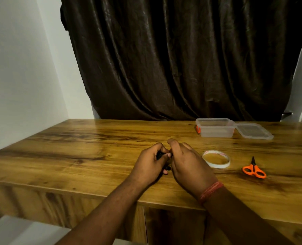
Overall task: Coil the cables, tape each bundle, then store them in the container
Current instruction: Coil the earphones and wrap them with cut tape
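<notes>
My left hand and my right hand meet over the middle of the wooden table, both closed around a small black cable. Only short black bits of it show between the fingers and below the left palm; the rest is hidden in my hands. A roll of white tape lies flat just right of my right hand. Orange-handled scissors lie further right. A clear plastic container stands open at the back right, its lid lying beside it.
A dark brown curtain hangs behind the table's far edge. White walls stand to the left and right. The table's front edge runs under my forearms, with a cabinet front below. A red thread band circles my right wrist.
</notes>
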Motion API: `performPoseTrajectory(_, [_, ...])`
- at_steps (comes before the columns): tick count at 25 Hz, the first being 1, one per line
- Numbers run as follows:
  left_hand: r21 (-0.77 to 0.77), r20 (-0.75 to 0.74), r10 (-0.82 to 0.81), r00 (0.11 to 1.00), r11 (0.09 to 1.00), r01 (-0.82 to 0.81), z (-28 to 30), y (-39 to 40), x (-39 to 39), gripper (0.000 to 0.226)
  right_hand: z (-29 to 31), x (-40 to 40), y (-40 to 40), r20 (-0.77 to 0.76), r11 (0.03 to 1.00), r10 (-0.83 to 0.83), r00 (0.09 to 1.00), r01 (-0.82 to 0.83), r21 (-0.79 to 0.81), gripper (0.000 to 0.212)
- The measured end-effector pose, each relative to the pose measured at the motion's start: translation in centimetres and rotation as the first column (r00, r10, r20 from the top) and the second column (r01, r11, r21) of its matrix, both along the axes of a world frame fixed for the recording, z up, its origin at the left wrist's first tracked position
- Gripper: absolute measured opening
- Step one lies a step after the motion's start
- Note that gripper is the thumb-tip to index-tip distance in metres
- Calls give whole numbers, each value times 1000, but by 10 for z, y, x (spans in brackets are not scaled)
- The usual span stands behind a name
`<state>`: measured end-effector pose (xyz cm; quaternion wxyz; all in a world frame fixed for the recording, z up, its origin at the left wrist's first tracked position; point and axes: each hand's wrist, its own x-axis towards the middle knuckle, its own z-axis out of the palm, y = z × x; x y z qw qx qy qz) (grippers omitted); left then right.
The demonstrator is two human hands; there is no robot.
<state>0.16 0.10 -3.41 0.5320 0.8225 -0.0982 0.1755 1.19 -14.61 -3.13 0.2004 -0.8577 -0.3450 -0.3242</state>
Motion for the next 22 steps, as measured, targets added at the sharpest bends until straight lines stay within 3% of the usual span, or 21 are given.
performPoseTrajectory(10, [-29, 14, 5, 1000, 1000, -5, 1, 2, 1, 12, -3, 4, 0, -22, 995, 44, 999, -42, 93, 48])
performPoseTrajectory(14, [-225, -24, -42, 999, 974, 35, -1, 6, 6, 10, -2, 3, -1, -76, 985, 87, 993, -74, 156, 53])
performPoseTrajectory(18, [-470, -33, -189, 981, 869, 152, 1, 11, 8, 12, 1, 8, -5, -178, 939, 171, 969, -105, 328, 57])
performPoseTrajectory(22, [-568, -46, -290, 956, 795, 214, 9, 11, 1, 9, 4, 8, -8, -278, 884, 321, 905, -180, 432, 62])
